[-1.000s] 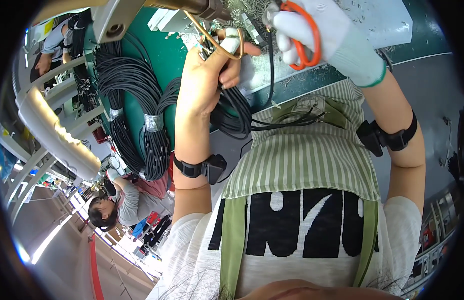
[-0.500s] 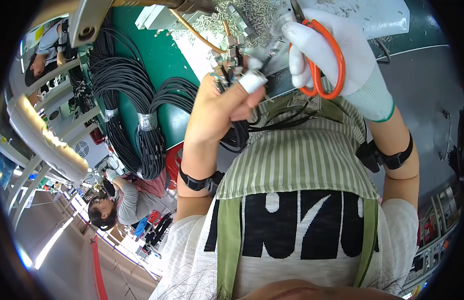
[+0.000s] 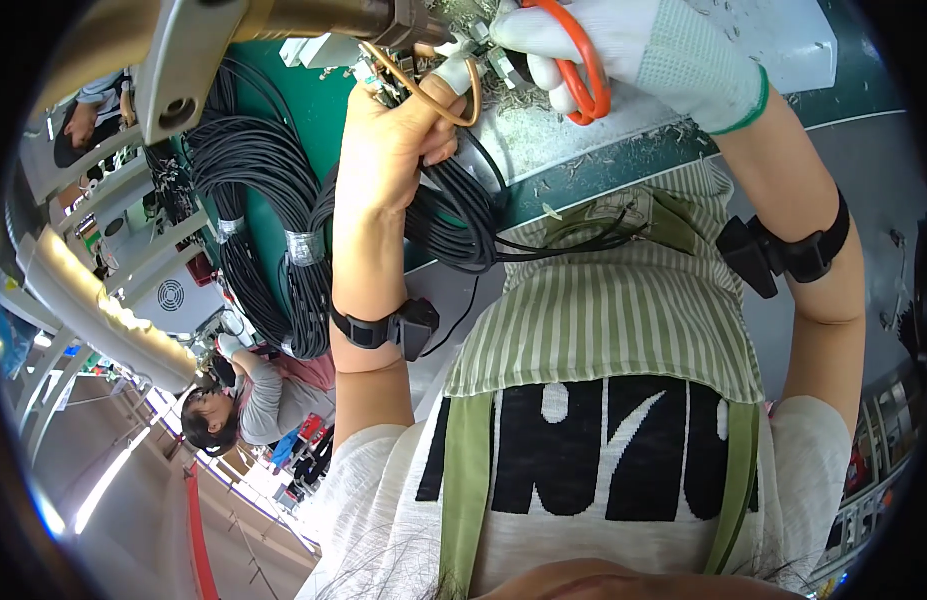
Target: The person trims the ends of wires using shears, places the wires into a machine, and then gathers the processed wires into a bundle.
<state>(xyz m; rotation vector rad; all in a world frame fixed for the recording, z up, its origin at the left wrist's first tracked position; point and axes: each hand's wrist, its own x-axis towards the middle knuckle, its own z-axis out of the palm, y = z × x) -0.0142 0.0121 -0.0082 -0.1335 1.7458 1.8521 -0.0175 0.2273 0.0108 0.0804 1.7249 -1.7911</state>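
My left hand [image 3: 388,140], bare apart from white covers on its fingertips, is closed round the ends of black cables near the top of the view. The gripped cable bundle [image 3: 458,215] loops down over the bench edge, and thin ends reach my striped apron [image 3: 603,320]. My right hand [image 3: 618,45], in a white knitted glove, holds scissors by their orange handles [image 3: 595,70]. The scissors' blades are hidden behind the glove and the top edge. Both hands are close together, by small metal connectors [image 3: 503,68] at the cable ends.
Tied coils of black cable [image 3: 248,165] lie on the green bench mat [image 3: 323,85] at left. Small metal scraps are strewn over a white board [image 3: 623,125]. A metal arm [image 3: 188,75] and thin tan tube [image 3: 473,95] overhang the bench. Another person [image 3: 253,410] works at far left.
Both hands have moved up and away from my body, the right one also leftward with the scissors. The held cables have been carried along, and the tan tube now crosses in front of my left hand.
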